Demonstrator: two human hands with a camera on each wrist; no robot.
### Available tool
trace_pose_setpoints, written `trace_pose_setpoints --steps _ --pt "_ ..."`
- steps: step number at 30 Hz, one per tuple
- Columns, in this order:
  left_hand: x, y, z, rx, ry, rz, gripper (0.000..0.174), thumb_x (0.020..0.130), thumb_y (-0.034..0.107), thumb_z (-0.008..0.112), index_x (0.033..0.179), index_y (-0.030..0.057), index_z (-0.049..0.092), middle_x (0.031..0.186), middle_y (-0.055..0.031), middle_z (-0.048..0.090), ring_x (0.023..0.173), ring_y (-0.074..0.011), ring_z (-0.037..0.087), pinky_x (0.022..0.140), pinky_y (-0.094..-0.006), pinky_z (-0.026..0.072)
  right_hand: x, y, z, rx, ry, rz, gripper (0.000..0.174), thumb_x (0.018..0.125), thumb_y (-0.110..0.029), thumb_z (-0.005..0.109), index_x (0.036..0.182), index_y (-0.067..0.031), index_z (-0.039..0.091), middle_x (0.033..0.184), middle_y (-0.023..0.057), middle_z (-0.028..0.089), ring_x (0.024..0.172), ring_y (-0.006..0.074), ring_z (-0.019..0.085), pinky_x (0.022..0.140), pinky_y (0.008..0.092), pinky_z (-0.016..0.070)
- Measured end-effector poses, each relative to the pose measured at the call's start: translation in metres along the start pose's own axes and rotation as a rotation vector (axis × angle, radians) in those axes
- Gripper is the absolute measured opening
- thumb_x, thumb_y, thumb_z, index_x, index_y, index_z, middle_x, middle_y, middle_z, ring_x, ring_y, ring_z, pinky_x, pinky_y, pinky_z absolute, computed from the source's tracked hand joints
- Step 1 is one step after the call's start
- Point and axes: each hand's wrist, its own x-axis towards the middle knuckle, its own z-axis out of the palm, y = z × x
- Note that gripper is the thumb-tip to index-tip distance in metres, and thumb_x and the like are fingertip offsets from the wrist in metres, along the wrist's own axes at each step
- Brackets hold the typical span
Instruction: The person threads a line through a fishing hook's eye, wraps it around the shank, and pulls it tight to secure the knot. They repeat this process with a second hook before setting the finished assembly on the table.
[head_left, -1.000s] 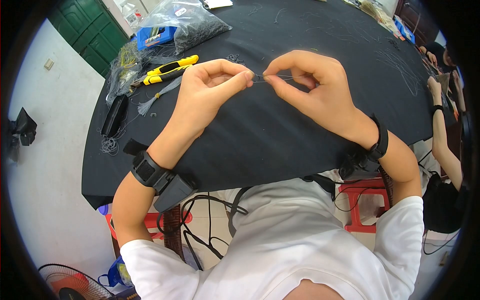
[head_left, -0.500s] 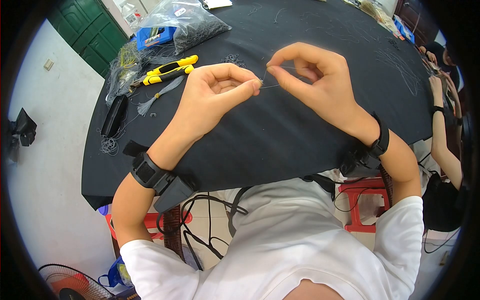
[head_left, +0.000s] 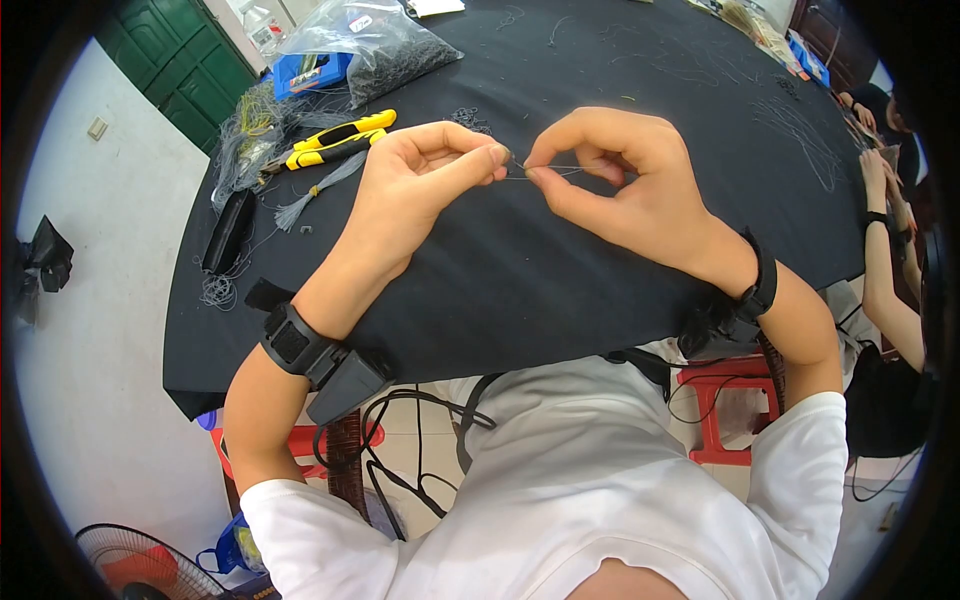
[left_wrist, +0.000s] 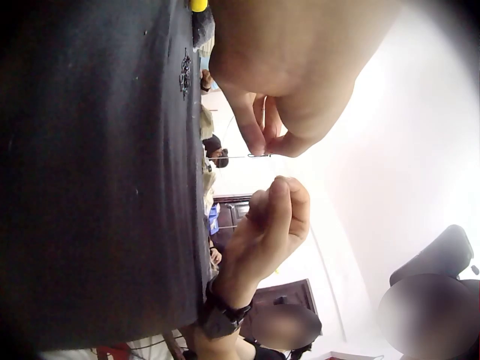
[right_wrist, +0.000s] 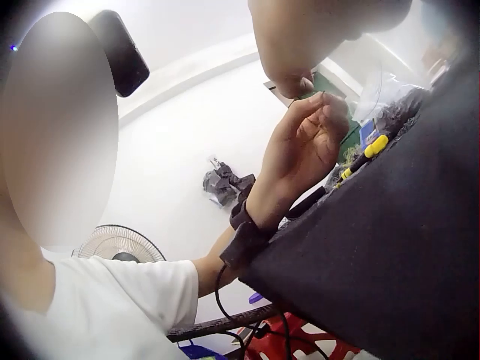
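Observation:
My left hand (head_left: 425,180) pinches a thin grey line (head_left: 518,179) between thumb and forefinger, above the black-covered table (head_left: 480,270). A small wire-like piece (left_wrist: 259,155) shows at those fingertips in the left wrist view; its kind is too small to tell. Just to the right, my right hand (head_left: 635,165) pinches the line too, thumb against forefinger, its other fingers curled. Strands run across the short gap between the two hands and on past the right fingertips. In the right wrist view, my left hand (right_wrist: 307,142) has its thumb and forefinger tips together.
Yellow-and-black pliers (head_left: 335,150) lie left of my left hand, beside a tied bundle of line (head_left: 310,200) and a black case (head_left: 230,232). Behind are a small dark heap (head_left: 467,119) and a clear bag of dark pieces (head_left: 400,65). Another person's arm (head_left: 880,250) is at right.
Half a second ago my right hand was higher, drawing a strand upward. It has come down level with my left hand, which rose slightly. Both still pinch the line.

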Motion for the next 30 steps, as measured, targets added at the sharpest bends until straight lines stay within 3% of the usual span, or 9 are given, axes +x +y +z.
trace_pose_setpoints --steps 8,17,23,30 --pt "-0.002 0.004 0.003 0.035 -0.062 -0.006 0.014 0.083 0.011 0.063 0.089 -0.0014 0.064 0.085 -0.0059 0.063 0.08 -0.0109 0.059 0.076 -0.0232 0.0454 0.001 0.002 0.0 -0.023 0.089 0.068 0.01 0.073 -0.011 0.067 0.08 -0.0059 0.063 0.051 -0.0024 0.027 0.047 0.0061 0.028 0.044 0.0247 0.0235" --pt "-0.004 0.006 0.006 -0.019 -0.107 0.002 0.007 0.081 0.005 0.063 0.084 -0.0018 0.062 0.091 -0.0069 0.061 0.08 -0.0119 0.058 0.074 -0.0236 0.0463 0.002 0.007 -0.002 0.004 0.039 0.166 0.011 0.075 -0.013 0.066 0.082 -0.0045 0.064 0.051 -0.0057 0.027 0.046 0.0035 0.028 0.044 0.0239 0.0233" --pt "-0.002 0.005 0.004 -0.023 -0.108 0.067 0.007 0.082 0.005 0.062 0.085 -0.0015 0.062 0.093 -0.0079 0.06 0.081 -0.012 0.057 0.076 -0.0246 0.0458 0.002 0.013 -0.002 0.236 -0.03 0.394 0.017 0.076 -0.015 0.065 0.083 0.0006 0.065 0.051 -0.01 0.034 0.047 -0.0002 0.029 0.044 0.0203 0.0235" --pt "-0.003 0.005 0.003 -0.041 -0.063 0.085 0.009 0.083 0.007 0.062 0.086 -0.0013 0.063 0.093 -0.0082 0.061 0.081 -0.0125 0.057 0.077 -0.0255 0.0451 0.001 0.017 0.0 0.388 -0.037 0.49 0.02 0.078 -0.017 0.065 0.086 0.0009 0.065 0.052 -0.0103 0.037 0.047 -0.001 0.03 0.044 0.0194 0.0228"
